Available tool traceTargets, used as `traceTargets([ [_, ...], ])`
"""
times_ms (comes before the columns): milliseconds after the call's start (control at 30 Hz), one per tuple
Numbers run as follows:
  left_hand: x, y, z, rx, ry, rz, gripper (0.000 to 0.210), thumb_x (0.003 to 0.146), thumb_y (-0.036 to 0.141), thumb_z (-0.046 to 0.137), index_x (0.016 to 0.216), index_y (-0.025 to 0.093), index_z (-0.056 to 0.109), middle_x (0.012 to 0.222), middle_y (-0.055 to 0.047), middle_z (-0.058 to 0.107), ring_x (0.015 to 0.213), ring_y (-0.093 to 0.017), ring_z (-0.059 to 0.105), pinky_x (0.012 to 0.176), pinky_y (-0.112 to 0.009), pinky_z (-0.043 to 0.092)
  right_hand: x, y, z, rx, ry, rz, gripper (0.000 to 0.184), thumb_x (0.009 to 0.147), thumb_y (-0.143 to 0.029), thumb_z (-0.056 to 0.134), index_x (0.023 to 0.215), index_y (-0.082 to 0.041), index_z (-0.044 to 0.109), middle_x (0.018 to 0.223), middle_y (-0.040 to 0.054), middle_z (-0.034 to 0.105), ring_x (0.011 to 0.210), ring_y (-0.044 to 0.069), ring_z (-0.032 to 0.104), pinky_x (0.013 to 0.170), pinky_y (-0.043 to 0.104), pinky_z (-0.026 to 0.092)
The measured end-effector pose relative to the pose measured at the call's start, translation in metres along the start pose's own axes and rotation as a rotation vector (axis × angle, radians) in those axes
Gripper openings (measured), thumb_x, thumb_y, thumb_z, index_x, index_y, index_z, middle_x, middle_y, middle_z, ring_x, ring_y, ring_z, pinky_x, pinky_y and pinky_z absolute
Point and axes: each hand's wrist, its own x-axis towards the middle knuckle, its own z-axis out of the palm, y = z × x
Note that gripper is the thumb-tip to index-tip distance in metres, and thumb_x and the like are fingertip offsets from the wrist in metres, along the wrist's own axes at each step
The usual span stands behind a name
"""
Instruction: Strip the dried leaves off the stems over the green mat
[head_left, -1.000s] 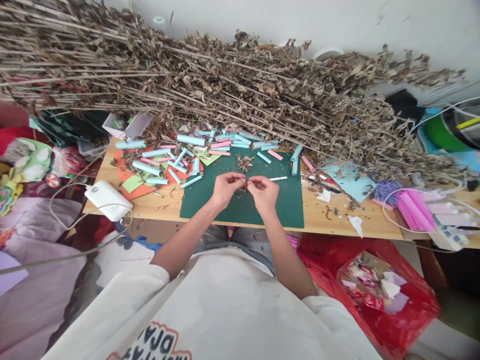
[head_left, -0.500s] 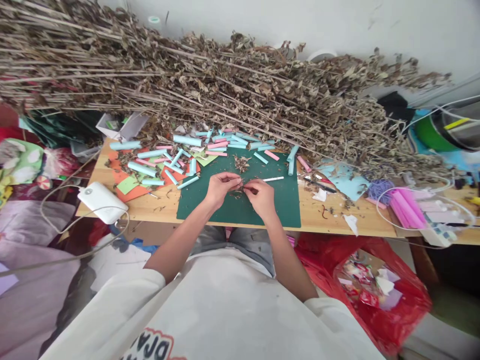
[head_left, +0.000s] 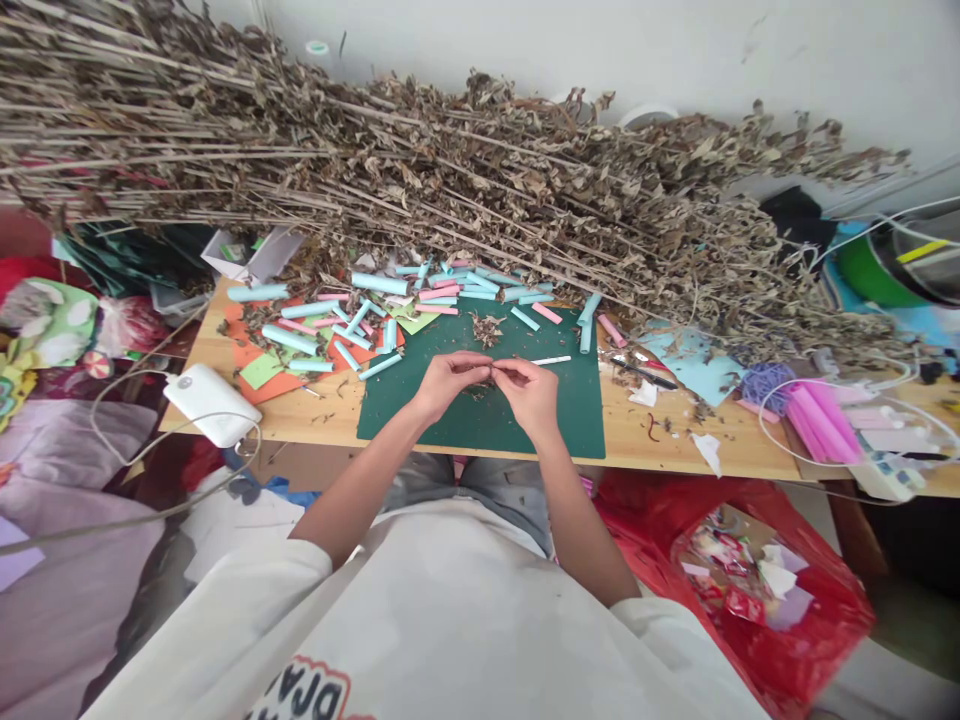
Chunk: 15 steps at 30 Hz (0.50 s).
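Over a green cutting mat [head_left: 525, 425], both hands meet fingertip to fingertip. My left hand [head_left: 450, 383] is closed in a pinch, and my right hand [head_left: 529, 393] pinches from the other side. Small brownish bits of dried leaf show at the touching fingertips; their exact shape is mostly hidden by the fingers. Just beyond the hands lies a little heap of dried leaves [head_left: 486, 328]. A thin white stick [head_left: 550, 360] rests on the mat right of my right hand. Leaf crumbs are scattered below the fingers.
Blue paper rolls [head_left: 290, 340] and pink ones lie along the mat's far edge and left. A large bundle of dried stalks [head_left: 450, 170] spans the back. At left is a white power bank [head_left: 212, 404] with a cable; a red bag [head_left: 817, 560] hangs lower right.
My fingertips have come together; a small gap showed between the hands before. The right fingers have straightened somewhat. The whole view has shifted slightly.
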Motion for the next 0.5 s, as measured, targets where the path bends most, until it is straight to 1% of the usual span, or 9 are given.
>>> traceTargets([
  [67,0.000,-0.001,-0.004,0.135,-0.045,0.066,0.035,0.066,0.035,0.081,0.094,0.015,0.077,0.102,-0.010,0.072,0.086,-0.019,0.068,0.083,-0.033,0.054,0.001,0.003,-0.002,0.029,-0.022,0.047,0.017,0.074,-0.033,0.070,0.082,-0.019,0.075,0.080,0.0044,0.075,0.069,0.018,0.070,0.070,0.031,0.058],
  [133,0.000,-0.001,-0.005,0.257,-0.052,0.111,0.032,0.071,0.035,0.077,0.095,0.015,0.077,0.097,-0.009,0.074,0.084,-0.020,0.069,0.079,-0.031,0.054,0.002,0.003,-0.004,0.058,-0.046,0.093,0.017,0.072,-0.033,0.071,0.080,-0.018,0.074,0.076,0.0041,0.074,0.067,0.018,0.069,0.069,0.031,0.058],
  [267,-0.004,0.003,-0.002,0.506,-0.005,0.200,0.022,0.076,0.032,0.070,0.090,0.015,0.076,0.082,-0.005,0.074,0.071,-0.016,0.066,0.069,-0.026,0.052,0.003,-0.001,-0.004,0.074,-0.081,0.148,0.017,0.069,-0.033,0.072,0.076,-0.018,0.073,0.069,0.0028,0.072,0.062,0.017,0.067,0.064,0.030,0.056],
  [333,-0.006,0.006,0.001,0.613,0.035,0.242,0.017,0.076,0.028,0.068,0.086,0.016,0.075,0.075,-0.003,0.072,0.063,-0.013,0.062,0.064,-0.024,0.049,0.002,-0.004,-0.001,0.038,-0.056,0.128,0.016,0.069,-0.032,0.070,0.076,-0.018,0.072,0.070,0.0024,0.072,0.061,0.016,0.066,0.064,0.029,0.055],
  [400,-0.007,0.008,0.006,0.601,0.083,0.240,0.016,0.075,0.027,0.068,0.083,0.015,0.074,0.070,-0.002,0.070,0.060,-0.011,0.059,0.061,-0.023,0.048,0.000,-0.005,0.004,0.023,0.005,0.097,0.016,0.070,-0.032,0.069,0.077,-0.018,0.072,0.072,0.0025,0.072,0.062,0.016,0.065,0.064,0.029,0.055],
  [433,-0.007,0.008,0.008,0.530,0.099,0.214,0.017,0.074,0.028,0.068,0.082,0.014,0.073,0.069,-0.002,0.069,0.060,-0.012,0.060,0.061,-0.023,0.048,0.000,-0.004,0.007,0.043,0.040,0.095,0.016,0.069,-0.032,0.069,0.077,-0.018,0.072,0.072,0.0026,0.072,0.062,0.016,0.065,0.064,0.029,0.055],
  [500,-0.005,0.008,0.012,0.311,0.112,0.130,0.021,0.072,0.031,0.071,0.081,0.013,0.071,0.068,-0.003,0.069,0.061,-0.013,0.062,0.062,-0.025,0.051,-0.001,-0.002,0.013,0.133,0.108,0.122,0.017,0.068,-0.033,0.070,0.076,-0.018,0.071,0.069,0.0022,0.070,0.060,0.016,0.064,0.063,0.030,0.055],
])
